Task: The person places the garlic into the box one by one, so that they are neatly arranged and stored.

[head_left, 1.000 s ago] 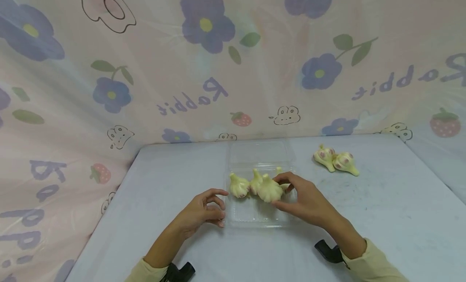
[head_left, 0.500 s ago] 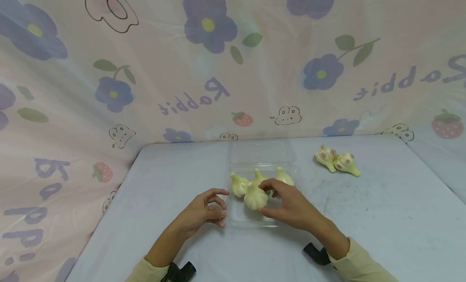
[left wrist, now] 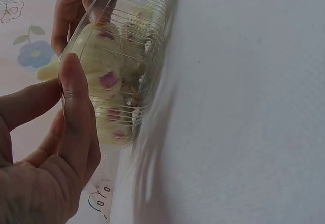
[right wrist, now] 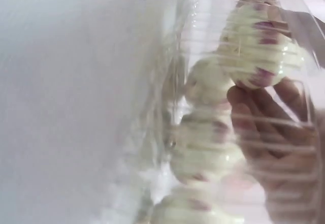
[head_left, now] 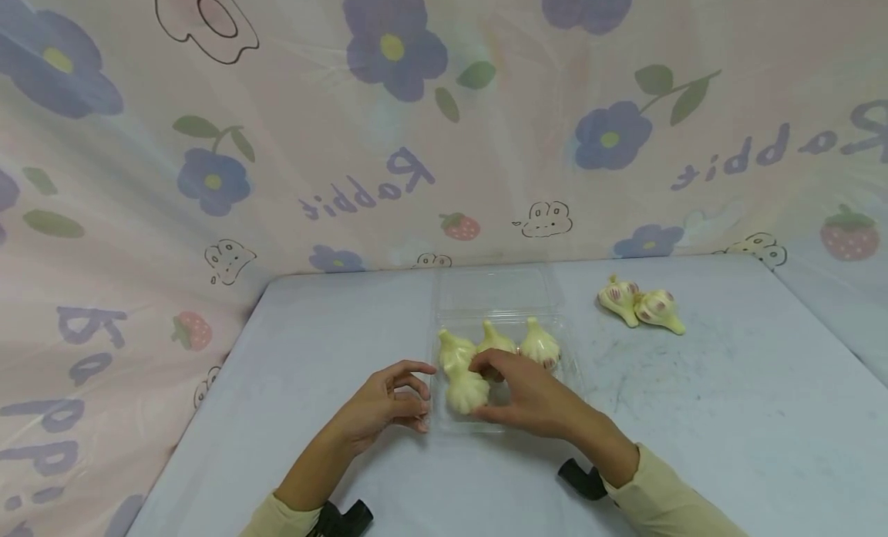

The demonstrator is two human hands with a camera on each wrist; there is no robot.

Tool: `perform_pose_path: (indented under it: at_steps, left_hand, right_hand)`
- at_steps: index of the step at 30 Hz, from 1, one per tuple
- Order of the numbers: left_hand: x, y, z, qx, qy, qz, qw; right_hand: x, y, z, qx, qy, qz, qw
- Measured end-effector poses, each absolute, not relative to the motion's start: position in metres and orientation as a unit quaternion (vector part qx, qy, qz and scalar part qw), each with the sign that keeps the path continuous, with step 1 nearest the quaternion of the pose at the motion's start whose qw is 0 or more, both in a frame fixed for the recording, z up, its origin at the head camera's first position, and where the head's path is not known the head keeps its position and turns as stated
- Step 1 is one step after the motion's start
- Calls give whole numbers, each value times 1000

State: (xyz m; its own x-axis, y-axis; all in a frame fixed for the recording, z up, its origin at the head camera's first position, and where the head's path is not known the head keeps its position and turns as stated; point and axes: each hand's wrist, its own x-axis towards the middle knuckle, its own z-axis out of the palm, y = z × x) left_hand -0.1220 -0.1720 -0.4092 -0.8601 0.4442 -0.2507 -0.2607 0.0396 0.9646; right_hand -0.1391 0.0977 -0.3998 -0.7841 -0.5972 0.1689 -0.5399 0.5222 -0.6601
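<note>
My right hand (head_left: pixel 537 394) holds a garlic bulb (head_left: pixel 467 392) between thumb and fingers, inside the front left part of a clear plastic clamshell box (head_left: pixel 479 427). Three other bulbs stand in a row behind it: a left garlic bulb (head_left: pixel 454 348), a middle garlic bulb (head_left: pixel 495 337) and a right garlic bulb (head_left: pixel 539 343). The right wrist view shows the held garlic bulb (right wrist: pixel 261 46) through the ridged wall, purple patches on it. My left hand (head_left: pixel 385 406) touches the box's left side with loosely bent fingers; in the left wrist view its fingertips (left wrist: pixel 73 69) meet the rim.
Two more garlic bulbs (head_left: pixel 659 310) lie together at the back right of the white table (head_left: pixel 333 321). The box's clear lid (head_left: pixel 496 290) lies folded back. A printed cloth (head_left: pixel 486 136) hangs behind the table. Black camera mounts (head_left: pixel 581 479) sit under the wrists.
My right hand has moved left and toward the front with its garlic bulb, uncovering the right and middle bulbs behind. My left hand has stayed at the box's left side.
</note>
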Motion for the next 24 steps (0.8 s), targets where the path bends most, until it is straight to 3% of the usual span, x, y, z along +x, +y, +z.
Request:
perform_pose_path:
  at_steps: [24]
  left_hand:
    - [-122, -171, -409, 71, 676, 688, 254]
  right_hand:
    - [-143, 92, -403, -341, 868, -355, 69]
